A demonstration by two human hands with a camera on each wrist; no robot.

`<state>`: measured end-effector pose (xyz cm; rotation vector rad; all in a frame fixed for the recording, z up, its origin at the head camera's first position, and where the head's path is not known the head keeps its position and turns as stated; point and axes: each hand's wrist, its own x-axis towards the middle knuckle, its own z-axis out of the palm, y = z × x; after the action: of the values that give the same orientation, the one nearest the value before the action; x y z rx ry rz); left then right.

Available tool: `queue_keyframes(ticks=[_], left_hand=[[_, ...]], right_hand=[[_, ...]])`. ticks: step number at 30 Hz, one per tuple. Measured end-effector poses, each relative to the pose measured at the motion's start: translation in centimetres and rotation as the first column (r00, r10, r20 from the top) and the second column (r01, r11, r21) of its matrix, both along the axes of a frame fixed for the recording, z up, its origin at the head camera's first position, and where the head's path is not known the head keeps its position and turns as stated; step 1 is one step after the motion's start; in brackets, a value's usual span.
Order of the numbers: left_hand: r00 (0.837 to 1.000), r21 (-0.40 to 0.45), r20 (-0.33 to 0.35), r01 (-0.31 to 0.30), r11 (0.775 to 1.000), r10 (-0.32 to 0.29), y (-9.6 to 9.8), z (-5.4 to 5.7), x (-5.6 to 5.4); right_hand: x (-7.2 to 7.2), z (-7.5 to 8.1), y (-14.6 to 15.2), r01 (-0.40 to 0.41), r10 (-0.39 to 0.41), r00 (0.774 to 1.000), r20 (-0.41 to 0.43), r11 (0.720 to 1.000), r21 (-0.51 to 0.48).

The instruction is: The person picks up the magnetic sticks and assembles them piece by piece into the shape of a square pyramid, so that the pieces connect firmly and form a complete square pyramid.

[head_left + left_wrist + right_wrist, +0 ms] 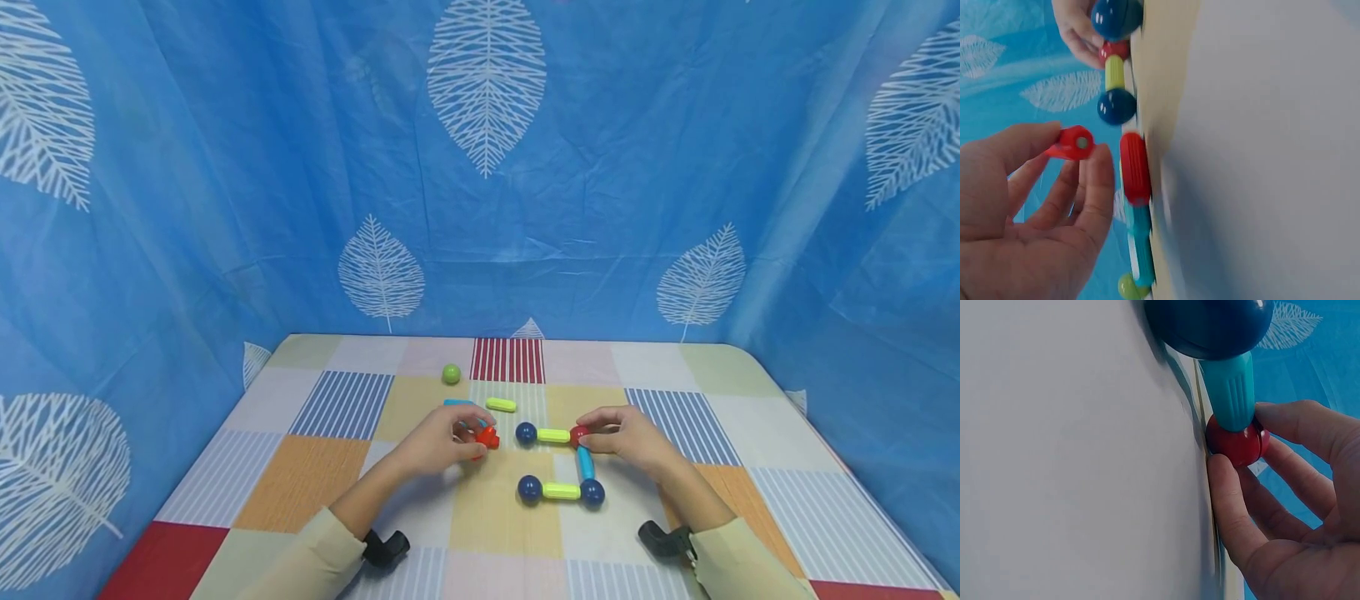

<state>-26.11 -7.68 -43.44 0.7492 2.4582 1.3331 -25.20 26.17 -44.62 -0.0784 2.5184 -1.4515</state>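
- Head view: from here I see the left hand (441,442) pinching a small red piece (488,438) above the surface (506,529).
- Beyond it sits a green ball (451,374).
- Then a loose lime rod (500,404).
- Next, three dark blue balls (529,490) and two lime rods (561,492), joined by a blue rod (586,464) to the red ball (579,437).
- The right hand (628,437) grips that ball between thumb and fingers.

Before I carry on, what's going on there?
A person's right hand has a red ball in its grip, part of a U-shaped chain with three dark blue balls, two lime rods and one blue rod. The left hand pinches a small red piece above the table, apart from the chain. A green ball and a loose lime rod lie farther back.
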Motion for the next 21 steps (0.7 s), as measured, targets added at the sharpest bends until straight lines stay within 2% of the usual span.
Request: queue_keyframes(ticks=[10, 17, 21], left_hand=[[0.991, 0.127, 0.136, -0.036, 0.991, 0.018, 2.2, -0.7, 0.6], [0.977, 0.144, 0.205, -0.09, 0.985, 0.059, 3.4, -1.4, 0.7], [0.966, 0.166, 0.252, -0.11, 0.98, 0.066, 4.1, -1.4, 0.7]], right_hand=[[0.0, 0.1, 0.0, -0.007, 0.007, 1.0, -0.011, 1.0, 0.007], [0.0, 0.0, 0.0, -0.004, 0.004, 1.0, -0.011, 1.0, 0.019], [0.1, 0.0, 0.0, 0.001, 0.0, 1.0, -0.009, 1.0, 0.026]])
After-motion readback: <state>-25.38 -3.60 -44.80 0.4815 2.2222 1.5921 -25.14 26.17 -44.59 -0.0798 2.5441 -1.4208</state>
